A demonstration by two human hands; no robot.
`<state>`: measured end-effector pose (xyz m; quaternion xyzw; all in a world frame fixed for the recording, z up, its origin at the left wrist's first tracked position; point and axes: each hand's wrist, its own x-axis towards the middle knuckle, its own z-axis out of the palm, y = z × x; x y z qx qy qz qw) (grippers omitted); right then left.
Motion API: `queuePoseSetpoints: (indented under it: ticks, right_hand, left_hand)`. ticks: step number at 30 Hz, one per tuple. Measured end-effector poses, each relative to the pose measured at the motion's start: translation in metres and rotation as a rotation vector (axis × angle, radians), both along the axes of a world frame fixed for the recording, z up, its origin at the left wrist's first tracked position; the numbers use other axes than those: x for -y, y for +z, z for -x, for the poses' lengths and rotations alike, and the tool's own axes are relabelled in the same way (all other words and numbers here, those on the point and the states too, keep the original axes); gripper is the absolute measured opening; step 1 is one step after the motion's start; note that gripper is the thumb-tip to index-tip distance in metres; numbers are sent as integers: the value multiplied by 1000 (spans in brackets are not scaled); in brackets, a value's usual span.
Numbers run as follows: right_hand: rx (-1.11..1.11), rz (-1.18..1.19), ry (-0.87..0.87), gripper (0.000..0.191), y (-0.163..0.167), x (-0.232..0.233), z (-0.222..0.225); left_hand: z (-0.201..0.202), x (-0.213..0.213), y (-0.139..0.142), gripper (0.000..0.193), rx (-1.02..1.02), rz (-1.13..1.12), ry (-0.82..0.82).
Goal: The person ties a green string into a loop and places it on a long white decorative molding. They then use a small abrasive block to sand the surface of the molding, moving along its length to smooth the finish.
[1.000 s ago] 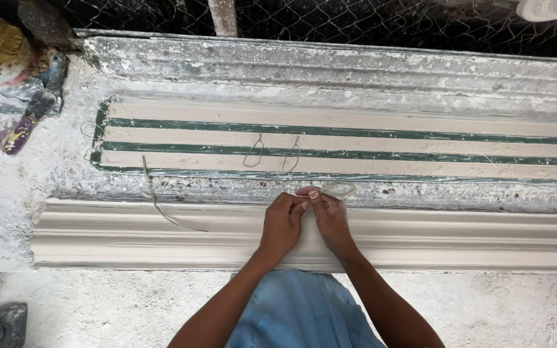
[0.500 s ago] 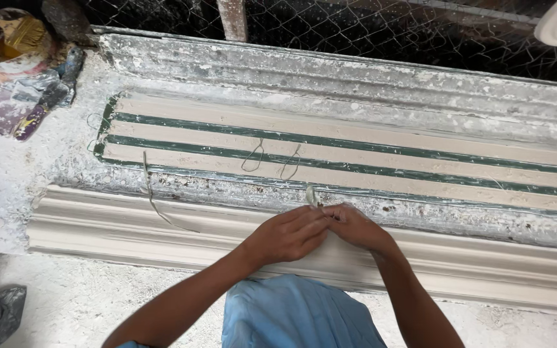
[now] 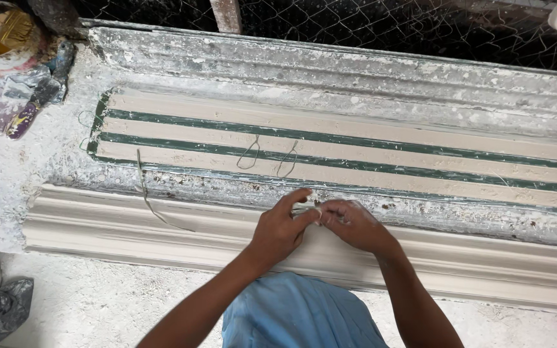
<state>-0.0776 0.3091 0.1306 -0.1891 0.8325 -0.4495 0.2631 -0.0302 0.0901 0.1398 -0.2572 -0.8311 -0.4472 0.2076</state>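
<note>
Two hands meeting fingertip to fingertip at the near middle of the tabletop, over the seam between the plaster-caked mould (image 3: 356,148) and the pale moulded cornice (image 3: 130,225) lying along the near edge. Left hand (image 3: 278,229) pinched shut, thumb and forefinger closed on something small and pale; right hand (image 3: 356,224) likewise curled, fingers nipping the same small piece (image 3: 311,209) from the other side. Too small to name with certainty: perhaps a twist of wire or fibre. Neither hand nearer than the other, both touching it, the piece sitting directly between them and just beyond the knuckles toward the far edge.

Long axis of cornice and mould alike running left to right, parallel to the near edge, crossways to both forearms. Filled with cream plaster between two dark green strips (image 3: 420,142), with two thin wire loops (image 3: 269,154) standing in the middle band, just beyond the hands toward the far edge. One loose strand of wire (image 3: 153,200) trailing over the cornice, well to the left of the hands.

Further off: wire mesh (image 3: 388,29) along the far edge, plaster-smeared clutter (image 3: 8,77) at the far left corner, a crumpled dark bag (image 3: 4,309) on the floor by the near left corner, blue clothing (image 3: 298,316) below the forearms.
</note>
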Motion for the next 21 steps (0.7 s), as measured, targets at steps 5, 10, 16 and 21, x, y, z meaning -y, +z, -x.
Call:
queuePoseSetpoints:
  ticks: [5,10,16,21]
  right_hand:
    - [-737,-111,-135,9,9,27,-11]
    - [-1026,104,-233,8,-3,36,-16]
    - [-602,738,-337,21,-31,41,-21]
    - [-755,728,-382,24,-35,40,-24]
  left_hand:
    - [-3,-25,-11,3,496,-461,98]
    - [1,-35,-13,18,1071,-1127,3]
    - [5,-27,-2,17,971,-1013,-165]
    - [3,-27,6,12,842,-1050,-186]
